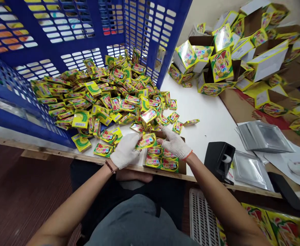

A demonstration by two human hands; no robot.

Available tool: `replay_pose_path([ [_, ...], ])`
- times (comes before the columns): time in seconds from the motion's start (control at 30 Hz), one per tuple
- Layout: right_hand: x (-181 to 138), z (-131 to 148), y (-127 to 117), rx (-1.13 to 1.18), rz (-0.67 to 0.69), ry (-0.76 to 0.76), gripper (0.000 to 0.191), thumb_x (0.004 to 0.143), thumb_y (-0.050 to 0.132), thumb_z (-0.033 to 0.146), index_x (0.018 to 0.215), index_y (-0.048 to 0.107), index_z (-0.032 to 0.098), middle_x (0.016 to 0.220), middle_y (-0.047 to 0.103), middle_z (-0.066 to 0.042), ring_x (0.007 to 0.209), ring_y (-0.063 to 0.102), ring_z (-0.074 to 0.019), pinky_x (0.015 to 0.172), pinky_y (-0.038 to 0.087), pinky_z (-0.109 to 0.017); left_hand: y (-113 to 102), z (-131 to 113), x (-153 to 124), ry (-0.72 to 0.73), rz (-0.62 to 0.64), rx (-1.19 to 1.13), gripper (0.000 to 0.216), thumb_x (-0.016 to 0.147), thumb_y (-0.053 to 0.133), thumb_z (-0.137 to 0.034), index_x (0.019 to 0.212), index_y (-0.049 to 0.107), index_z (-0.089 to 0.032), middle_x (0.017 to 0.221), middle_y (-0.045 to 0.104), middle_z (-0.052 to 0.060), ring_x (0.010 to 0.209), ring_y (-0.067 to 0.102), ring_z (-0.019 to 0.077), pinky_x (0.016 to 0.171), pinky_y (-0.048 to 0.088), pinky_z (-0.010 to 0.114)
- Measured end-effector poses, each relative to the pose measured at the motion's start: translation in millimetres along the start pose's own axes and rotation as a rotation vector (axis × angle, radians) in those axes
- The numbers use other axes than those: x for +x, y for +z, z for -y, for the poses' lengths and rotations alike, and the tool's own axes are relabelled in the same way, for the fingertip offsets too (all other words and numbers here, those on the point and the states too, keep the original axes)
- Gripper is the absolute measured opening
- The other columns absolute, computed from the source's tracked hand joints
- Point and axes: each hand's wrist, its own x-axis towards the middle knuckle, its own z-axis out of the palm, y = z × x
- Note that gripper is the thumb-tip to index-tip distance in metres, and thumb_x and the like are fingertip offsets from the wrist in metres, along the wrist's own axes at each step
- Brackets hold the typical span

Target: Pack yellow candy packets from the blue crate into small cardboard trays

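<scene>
Both my hands wear white knit gloves. My left hand (126, 150) and my right hand (174, 143) together grip one small yellow-green sachet (146, 140) at the table's near edge. Just beneath them, several matching sachets lie in neat rows in a shallow brown cardboard tray (182, 166). A big heap of loose sachets (109, 95) spills from a tipped blue plastic crate (93, 30) toward my hands.
Folded and open yellow-green cartons (224, 58) pile up at the back right. A black tape dispenser (219, 160) stands right of the tray, with silver foil pouches (263, 136) beyond it. The white table (203, 112) ends at a wooden edge above my lap.
</scene>
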Motion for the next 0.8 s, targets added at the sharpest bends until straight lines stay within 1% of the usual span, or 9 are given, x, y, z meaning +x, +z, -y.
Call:
replay_pose_path([
  [0.03,0,4,-1,0.073,0.079,0.003,0.048,0.084,0.060,0.034,0.129,0.060,0.018,0.111,0.067,-0.008,0.103,0.061,-0.0234,0.092,0.050,-0.038,0,-6,-7,0.056,-0.004,-0.104,0.048,0.081,0.063,-0.024,0.128,0.058,-0.019,0.129,0.061,0.013,0.122,0.055,0.0283,0.107,0.043,0.044],
  [0.1,-4,10,0,0.175,0.234,0.074,0.042,0.085,0.058,0.038,0.121,0.065,0.018,0.097,0.067,-0.004,0.082,0.062,-0.0177,0.075,0.053,-0.032,1,-14,-18,0.046,-0.033,-0.347,0.054,0.082,0.066,-0.028,0.134,0.055,-0.021,0.136,0.057,0.012,0.129,0.051,0.0287,0.110,0.041,0.046],
  [0.2,-19,7,7,0.272,0.254,0.227,0.044,0.086,0.055,0.046,0.119,0.066,0.019,0.092,0.066,-0.003,0.064,0.054,-0.0122,0.054,0.048,-0.024,1,-16,-29,-0.150,-0.033,-0.830,0.058,0.086,0.065,-0.036,0.140,0.049,-0.021,0.142,0.052,0.014,0.122,0.056,0.0274,0.100,0.051,0.042],
  [0.27,-31,2,13,0.323,0.185,0.260,0.048,0.085,0.056,0.051,0.122,0.064,0.021,0.101,0.067,-0.004,0.069,0.057,-0.0142,0.053,0.049,-0.025,1,-17,-33,-0.261,0.048,-1.149,0.056,0.090,0.061,-0.037,0.141,0.047,-0.020,0.135,0.057,0.015,0.103,0.065,0.0219,0.084,0.058,0.035],
  [0.37,-43,-3,19,0.336,0.130,0.227,0.048,0.082,0.060,0.054,0.116,0.066,0.021,0.111,0.067,-0.006,0.088,0.062,-0.0205,0.070,0.054,-0.030,2,-24,-37,-0.351,0.163,-1.457,0.058,0.089,0.065,-0.035,0.141,0.046,-0.020,0.117,0.065,0.012,0.076,0.066,0.0129,0.066,0.058,0.026],
  [0.43,-47,-2,21,0.317,0.122,0.213,0.047,0.082,0.061,0.054,0.113,0.067,0.020,0.112,0.068,-0.007,0.096,0.063,-0.0231,0.079,0.055,-0.034,2,-29,-38,-0.388,0.186,-1.532,0.062,0.085,0.070,-0.034,0.141,0.046,-0.021,0.114,0.065,0.011,0.070,0.065,0.0106,0.062,0.057,0.023],
  [0.63,-52,4,27,0.198,0.120,0.199,0.041,0.082,0.056,0.039,0.117,0.062,0.018,0.115,0.065,-0.008,0.101,0.061,-0.0244,0.085,0.054,-0.038,5,-35,-39,-0.428,0.222,-1.556,0.065,0.080,0.076,-0.038,0.136,0.049,-0.023,0.111,0.065,0.008,0.068,0.066,0.0102,0.061,0.057,0.023],
  [0.7,-55,4,29,0.179,0.129,0.209,0.040,0.082,0.054,0.036,0.118,0.060,0.018,0.116,0.064,-0.009,0.101,0.061,-0.0237,0.081,0.055,-0.036,9,-38,-40,-0.428,0.213,-1.551,0.065,0.079,0.076,-0.040,0.135,0.049,-0.023,0.110,0.064,0.008,0.067,0.065,0.0091,0.060,0.056,0.022],
  [0.8,-59,-1,27,0.198,0.208,0.307,0.043,0.084,0.052,0.035,0.124,0.056,0.019,0.114,0.063,-0.008,0.082,0.062,-0.0180,0.061,0.054,-0.028,21,-45,-40,-0.411,0.224,-1.507,0.066,0.083,0.070,-0.045,0.138,0.044,-0.021,0.104,0.064,0.007,0.066,0.063,0.0094,0.059,0.055,0.022],
])
